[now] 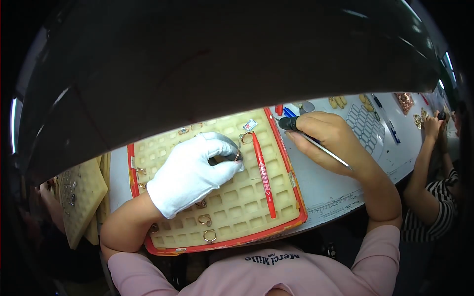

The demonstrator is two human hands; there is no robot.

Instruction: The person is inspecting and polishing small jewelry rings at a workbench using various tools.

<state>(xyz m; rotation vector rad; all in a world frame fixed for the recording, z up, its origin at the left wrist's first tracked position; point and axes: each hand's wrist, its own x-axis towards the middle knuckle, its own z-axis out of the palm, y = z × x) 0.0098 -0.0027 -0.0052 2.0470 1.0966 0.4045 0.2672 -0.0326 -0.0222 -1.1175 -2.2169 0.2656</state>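
My left hand (190, 170), in a white glove, pinches a ring (238, 156) between thumb and fingers above a cream tray (242, 217) with square pockets and a red rim. The glove hides part of the ring. To its right, my bare right hand (328, 140) is closed round a black cylindrical piece (289, 123) and a thin silver rod (331, 156); whether the two are one tool I cannot tell. A red marker (262, 177) lies across the tray's right side. Near the glove, another ring (246, 138) sits by a small white tag (250, 125).
Several more rings, among them a ring (210, 237) at the near edge, stand in tray pockets. Blue pens (289, 112) and a patterned sheet (366, 128) lie on the white table (321, 195). A dark cover (217, 64) hangs overhead. At right a co-worker's hand (433, 126) holds something dark.
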